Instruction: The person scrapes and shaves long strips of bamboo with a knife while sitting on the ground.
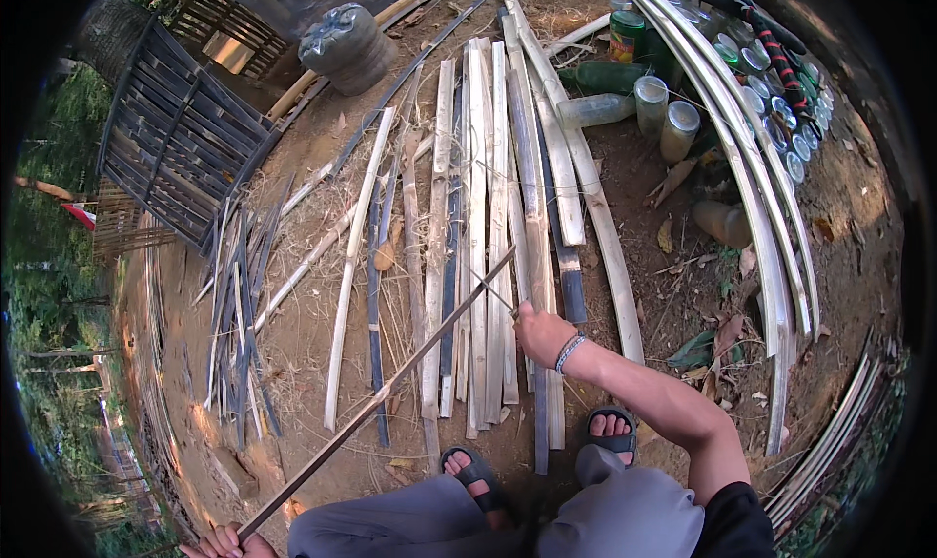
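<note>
A long, dark-edged bamboo strip (376,399) runs slantwise from the lower left up to the middle. My left hand (230,542) is closed around its near end, partly cut off by the lower edge. My right hand (549,338), with a woven bracelet at the wrist, is closed on a thin blade-like tool (501,300) seen nearly edge-on. That tool crosses the strip close to its far end; whether they touch I cannot tell. Beneath them, many pale split bamboo slats (476,197) lie side by side on the ground, pointing away from me.
Dark thin strips (244,314) are heaped at left, near a slatted bamboo rack (181,128). A filled plastic sack (348,48) stands at the back. Glass jars (680,128) and bottles sit at right, under long curved slats (752,167). My sandalled feet (470,470) are close to the slats.
</note>
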{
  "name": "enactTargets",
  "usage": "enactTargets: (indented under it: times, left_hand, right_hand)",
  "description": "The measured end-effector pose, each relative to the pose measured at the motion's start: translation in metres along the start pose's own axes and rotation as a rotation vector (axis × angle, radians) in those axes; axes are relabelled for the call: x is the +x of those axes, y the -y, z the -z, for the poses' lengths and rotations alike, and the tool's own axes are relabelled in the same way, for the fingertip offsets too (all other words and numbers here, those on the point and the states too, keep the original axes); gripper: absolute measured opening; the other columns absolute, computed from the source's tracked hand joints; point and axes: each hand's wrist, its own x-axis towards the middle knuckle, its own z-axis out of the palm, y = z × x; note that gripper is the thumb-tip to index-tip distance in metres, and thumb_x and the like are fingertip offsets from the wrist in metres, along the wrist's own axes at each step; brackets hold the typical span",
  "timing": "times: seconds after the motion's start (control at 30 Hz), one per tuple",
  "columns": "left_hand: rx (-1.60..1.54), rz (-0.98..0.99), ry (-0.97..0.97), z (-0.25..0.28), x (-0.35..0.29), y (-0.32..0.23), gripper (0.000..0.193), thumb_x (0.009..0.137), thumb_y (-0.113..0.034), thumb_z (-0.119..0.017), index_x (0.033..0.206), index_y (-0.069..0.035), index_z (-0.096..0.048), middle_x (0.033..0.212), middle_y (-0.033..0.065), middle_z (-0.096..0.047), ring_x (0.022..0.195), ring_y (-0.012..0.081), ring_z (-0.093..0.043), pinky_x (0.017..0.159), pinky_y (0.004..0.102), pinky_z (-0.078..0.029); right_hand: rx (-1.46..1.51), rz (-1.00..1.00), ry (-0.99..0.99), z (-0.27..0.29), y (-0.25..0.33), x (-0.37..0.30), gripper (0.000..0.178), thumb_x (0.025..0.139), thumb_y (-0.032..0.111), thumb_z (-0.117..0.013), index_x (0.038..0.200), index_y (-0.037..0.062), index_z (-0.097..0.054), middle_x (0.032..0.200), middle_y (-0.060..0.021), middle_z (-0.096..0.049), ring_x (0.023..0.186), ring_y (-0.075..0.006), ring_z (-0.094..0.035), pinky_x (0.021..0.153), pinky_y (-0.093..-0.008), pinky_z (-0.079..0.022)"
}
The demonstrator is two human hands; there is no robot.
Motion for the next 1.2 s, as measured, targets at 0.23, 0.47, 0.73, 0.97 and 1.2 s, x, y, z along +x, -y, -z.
enactTargets:
  times: [0.23,0.47,0.73,0.97,1.2]
  left_hand:
    - [-0.002,-0.070,-0.094,0.001,0.016,0.009,0.045,0.102,-0.029,-0.045,0.064,-0.015,-0.026,0.053,-0.0020,-0.020,0.043,0.0102,-0.016,0.043,0.0250,-0.021]
    - [0.006,-0.071,-0.033,0.015,0.019,0.004,0.045,0.103,-0.029,-0.043,0.064,-0.014,-0.025,0.053,-0.0020,-0.020,0.045,0.0101,-0.017,0.044,0.0249,-0.021]
    - [0.051,-0.025,0.037,0.052,0.038,-0.005,0.038,0.085,-0.042,-0.066,0.109,-0.013,-0.061,0.086,0.0079,-0.067,0.039,0.0070,-0.028,0.040,0.0176,-0.032]
    - [0.034,-0.124,-0.073,-0.009,0.002,0.009,0.046,0.103,-0.029,-0.043,0.064,-0.014,-0.025,0.053,-0.0019,-0.020,0.044,0.0099,-0.016,0.043,0.0251,-0.020]
    - [0.010,-0.070,-0.121,-0.001,0.011,0.010,0.030,0.097,-0.034,-0.050,0.081,-0.013,-0.036,0.069,0.0027,-0.035,0.042,0.0090,-0.022,0.042,0.0229,-0.024]
  right_hand:
    - [-0.049,-0.016,-0.022,0.006,-0.015,0.019,0.013,0.088,0.003,-0.043,0.094,-0.0078,-0.046,0.072,-0.0303,-0.063,0.069,-0.0439,-0.067,0.062,-0.0490,-0.055]
    - [-0.098,0.084,0.025,0.012,0.025,0.000,0.013,0.090,0.004,-0.040,0.094,-0.0072,-0.044,0.072,-0.0284,-0.064,0.069,-0.0417,-0.068,0.062,-0.0480,-0.056]
    - [-0.073,0.045,0.063,0.011,0.020,0.001,0.014,0.089,0.006,-0.044,0.094,-0.0070,-0.046,0.075,-0.0305,-0.064,0.074,-0.0429,-0.068,0.066,-0.0482,-0.056]
    - [-0.133,-0.104,-0.012,0.007,-0.039,0.036,0.018,0.084,0.002,-0.052,0.096,-0.0100,-0.048,0.080,-0.0273,-0.066,0.079,-0.0419,-0.068,0.068,-0.0460,-0.057]
    - [-0.169,-0.084,-0.015,0.006,-0.034,0.030,0.016,0.088,0.005,-0.043,0.095,-0.0085,-0.050,0.078,-0.0295,-0.065,0.076,-0.0400,-0.069,0.062,-0.0449,-0.057]
